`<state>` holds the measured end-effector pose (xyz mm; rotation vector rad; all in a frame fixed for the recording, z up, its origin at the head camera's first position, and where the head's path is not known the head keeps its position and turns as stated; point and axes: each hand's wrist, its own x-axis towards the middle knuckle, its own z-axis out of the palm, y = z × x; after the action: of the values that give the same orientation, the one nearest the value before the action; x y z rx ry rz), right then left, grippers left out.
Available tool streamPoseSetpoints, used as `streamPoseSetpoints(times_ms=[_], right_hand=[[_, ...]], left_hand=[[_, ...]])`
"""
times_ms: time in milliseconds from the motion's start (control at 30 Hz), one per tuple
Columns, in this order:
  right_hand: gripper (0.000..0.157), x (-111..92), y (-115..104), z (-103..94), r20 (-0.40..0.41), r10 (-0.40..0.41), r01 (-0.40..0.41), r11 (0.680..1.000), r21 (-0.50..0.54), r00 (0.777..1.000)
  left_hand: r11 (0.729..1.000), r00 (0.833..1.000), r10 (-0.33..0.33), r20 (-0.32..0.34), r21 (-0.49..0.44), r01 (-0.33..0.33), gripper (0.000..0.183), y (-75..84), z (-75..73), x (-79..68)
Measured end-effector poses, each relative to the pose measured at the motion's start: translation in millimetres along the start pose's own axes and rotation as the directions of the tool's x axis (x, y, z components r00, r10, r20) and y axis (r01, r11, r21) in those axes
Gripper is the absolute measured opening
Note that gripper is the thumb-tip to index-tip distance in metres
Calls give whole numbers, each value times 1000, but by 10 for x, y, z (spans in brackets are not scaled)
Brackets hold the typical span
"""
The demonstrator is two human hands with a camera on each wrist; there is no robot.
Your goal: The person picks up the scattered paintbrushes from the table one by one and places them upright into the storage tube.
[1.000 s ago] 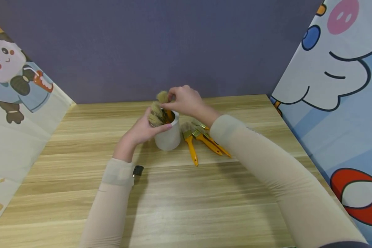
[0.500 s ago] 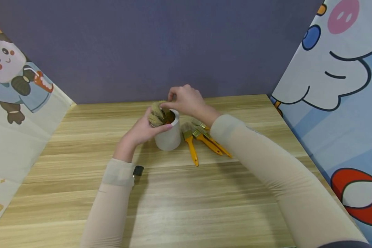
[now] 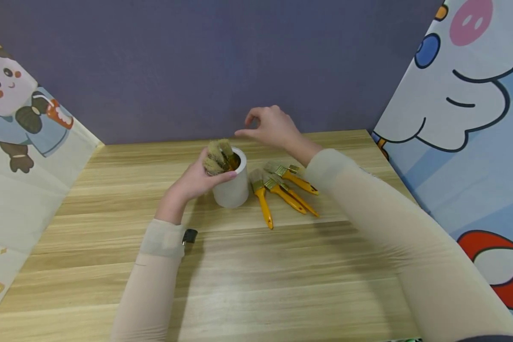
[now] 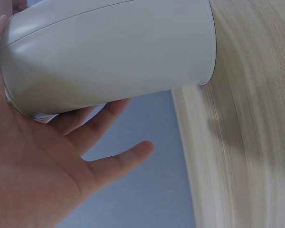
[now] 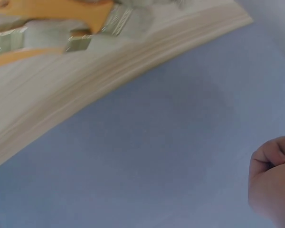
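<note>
Tabletop [image 3: 248, 280], pale-woodgrain, spreads at six o'clock from a white cylindrical container [image 3: 232, 192] gripped by left hand [image 3: 198, 175]. Right hand [image 3: 273, 126] hovers at one o'clock, fingers narrowly parted.

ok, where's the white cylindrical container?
In the head view, the white cylindrical container is just left of centre, between the left hand holding it by the rim and the yellow-handled paintbrushes lying on the wooden table to its right.

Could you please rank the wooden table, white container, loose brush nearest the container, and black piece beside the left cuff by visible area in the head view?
1. Wooden table
2. White container
3. Loose brush nearest the container
4. Black piece
</note>
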<state>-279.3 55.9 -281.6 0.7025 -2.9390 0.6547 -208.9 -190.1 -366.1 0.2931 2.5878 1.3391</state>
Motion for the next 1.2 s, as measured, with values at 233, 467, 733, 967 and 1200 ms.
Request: streamPoseSetpoints(times_ms=[233, 467, 733, 967, 1200], right_hand=[[55, -126, 338, -170, 43, 67, -68, 997, 22, 997], [58, -312, 748, -219, 71, 144, -147, 989, 35, 987], [62, -539, 1225, -100, 148, 176, -188, 980, 72, 973], [55, -787, 1516, 118, 191, 135, -144, 989, 35, 972], [47, -940, 1756, 301, 226, 158, -176, 983, 59, 961]], left_hand=[[999, 999, -39, -19, 27, 39, 124, 24, 1, -28], [998, 999, -42, -22, 43, 43, 123, 27, -23, -18], [999, 999, -26, -29, 39, 27, 122, 9, -59, 12], [998, 999, -34, -26, 43, 35, 123, 1, -75, 7], [999, 999, -22, -25, 37, 23, 124, 6, -69, 19]])
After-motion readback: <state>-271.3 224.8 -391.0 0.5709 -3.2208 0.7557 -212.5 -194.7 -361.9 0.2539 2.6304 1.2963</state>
